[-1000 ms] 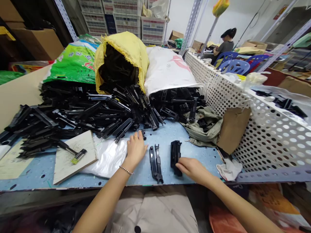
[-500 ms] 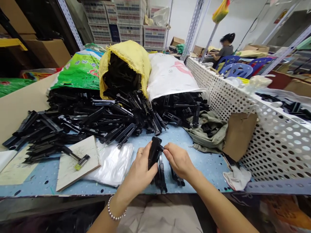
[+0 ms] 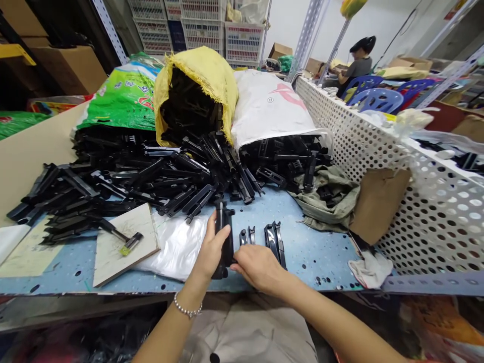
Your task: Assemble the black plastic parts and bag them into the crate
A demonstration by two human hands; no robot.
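My left hand (image 3: 209, 252) is wrapped round a long black plastic part (image 3: 227, 237), held nearly upright over the front of the table, thumb across its face. My right hand (image 3: 259, 267) is closed, its fingertips pinched against the lower right side of that part. Whatever lies between those fingertips is hidden. Just beyond my right hand, another black part (image 3: 247, 235) lies partly covered by the hand. To its right are narrow black parts (image 3: 275, 242) lying side by side on the blue tabletop (image 3: 302, 252).
A heap of black parts (image 3: 151, 176) spills from a green sack (image 3: 121, 98), a yellow sack (image 3: 221, 75) and a white sack (image 3: 272, 111). A small hammer (image 3: 130, 244) rests on a board (image 3: 126, 267) beside clear plastic bags (image 3: 177, 242). Right: cloth (image 3: 333, 212), cardboard (image 3: 378, 201), perforated panel (image 3: 434, 217).
My left hand has turned the held part and brought it left. My right hand has gone from its upper right side down to its lower right side, uncovering parts on the table.
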